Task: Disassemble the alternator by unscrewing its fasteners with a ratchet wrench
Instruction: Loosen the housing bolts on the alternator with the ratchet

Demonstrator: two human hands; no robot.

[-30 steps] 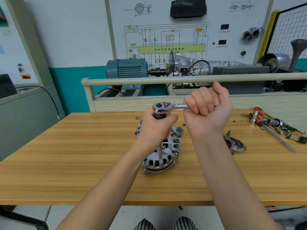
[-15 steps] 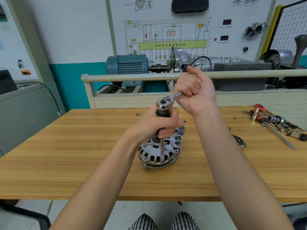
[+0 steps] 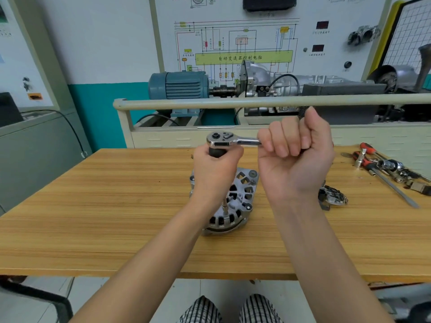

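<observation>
A silver alternator (image 3: 241, 201) with slotted vents lies on the wooden table (image 3: 116, 206), partly hidden by my left wrist. A chrome ratchet wrench (image 3: 229, 141) stands over it on a long extension bar (image 3: 225, 206) that reaches down to the housing. My left hand (image 3: 215, 173) grips the black upper part of the extension just under the ratchet head. My right hand (image 3: 296, 157) is curled round the wrench handle, which points right and a little away from me; the black handle end shows above my fist.
A removed dark alternator part (image 3: 333, 197) lies right of my right wrist. Screwdrivers and sockets (image 3: 384, 169) are scattered at the table's right end. A beige rail (image 3: 256, 102) and a motor test bench (image 3: 179, 86) stand behind the table.
My right hand has swung the wrench handle from pointing away and up back round to the right. My left hand stays on the extension.
</observation>
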